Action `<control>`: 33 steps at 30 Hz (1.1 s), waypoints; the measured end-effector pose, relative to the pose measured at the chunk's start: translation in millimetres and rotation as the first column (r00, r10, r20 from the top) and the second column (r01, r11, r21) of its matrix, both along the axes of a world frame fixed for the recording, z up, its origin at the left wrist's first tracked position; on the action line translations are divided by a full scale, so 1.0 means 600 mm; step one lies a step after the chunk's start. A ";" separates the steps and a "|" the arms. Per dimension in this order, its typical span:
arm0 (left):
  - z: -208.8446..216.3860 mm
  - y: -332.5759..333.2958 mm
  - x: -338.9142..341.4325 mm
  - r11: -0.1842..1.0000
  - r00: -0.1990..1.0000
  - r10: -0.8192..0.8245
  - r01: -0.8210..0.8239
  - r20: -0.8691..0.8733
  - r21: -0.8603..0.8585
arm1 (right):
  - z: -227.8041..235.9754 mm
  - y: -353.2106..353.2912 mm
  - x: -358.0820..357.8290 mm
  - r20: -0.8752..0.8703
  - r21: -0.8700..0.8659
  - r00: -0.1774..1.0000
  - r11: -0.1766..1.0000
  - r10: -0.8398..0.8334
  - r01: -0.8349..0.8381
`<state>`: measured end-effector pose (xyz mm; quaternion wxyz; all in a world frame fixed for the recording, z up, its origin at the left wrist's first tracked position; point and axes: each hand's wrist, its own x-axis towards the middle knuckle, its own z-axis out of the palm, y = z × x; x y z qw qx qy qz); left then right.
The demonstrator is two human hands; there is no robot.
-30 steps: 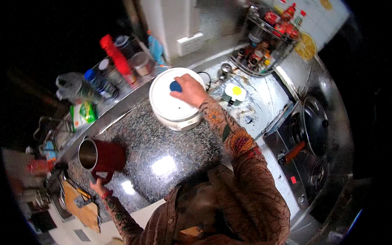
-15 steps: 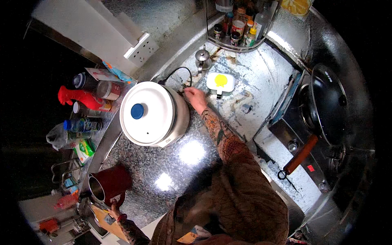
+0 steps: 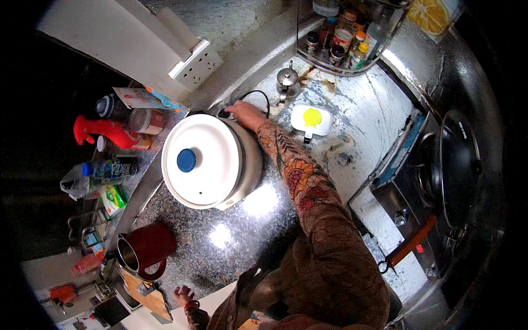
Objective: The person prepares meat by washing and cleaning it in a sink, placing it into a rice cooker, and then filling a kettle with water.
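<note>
A round white electric cooker (image 3: 250, 159) stands on the speckled counter, its white lid (image 3: 212, 176) with a blue knob in place. My right hand (image 3: 247, 114) reaches past the cooker's far right side. Its fingers are closed at a black power cord (image 3: 268, 102), by a dark plug-like end near the wall; the exact grip is partly hidden. Below the cooker, a dark red pitcher (image 3: 157, 245) lies or stands tilted in view, its mouth toward the left. Near the pitcher's handle, my left hand (image 3: 184, 296) is open, fingers loosely bent, holding nothing.
A white power strip (image 3: 196, 65) is on the wall. Beyond my right arm are a glass cruet (image 3: 287, 81), a white box with a yellow shape (image 3: 311, 120) and a spice rack (image 3: 352, 69). A lidded wok (image 3: 459, 168) sits at the right. Bottles (image 3: 104, 168) line the left ledge.
My left hand has let go of the pitcher's handle and drawn away toward me. My right hand has moved left along the cord, behind the cooker. The view has shifted slightly.
</note>
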<state>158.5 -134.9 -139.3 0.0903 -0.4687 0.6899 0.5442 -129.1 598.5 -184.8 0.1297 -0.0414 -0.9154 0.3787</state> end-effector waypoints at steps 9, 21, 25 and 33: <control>-0.024 0.171 0.060 0.983 0.981 -0.183 0.181 0.062 0.031 | 0.042 -0.012 -0.005 -0.059 0.118 0.998 0.993 0.008 -0.001; -0.039 0.209 0.077 0.683 0.700 -0.682 0.713 0.212 -0.156 | 0.035 -0.005 -0.002 -0.055 0.180 0.998 0.983 -0.025 0.035; -0.011 0.251 0.093 0.876 0.884 -0.452 0.465 0.115 -0.131 | 0.068 0.017 0.001 -0.037 -0.519 0.979 0.841 -0.202 0.154; -0.048 0.230 0.103 0.745 0.776 -0.623 0.626 0.095 -0.229 | 0.191 0.035 -0.008 -0.186 -0.889 0.958 0.452 -0.217 -0.070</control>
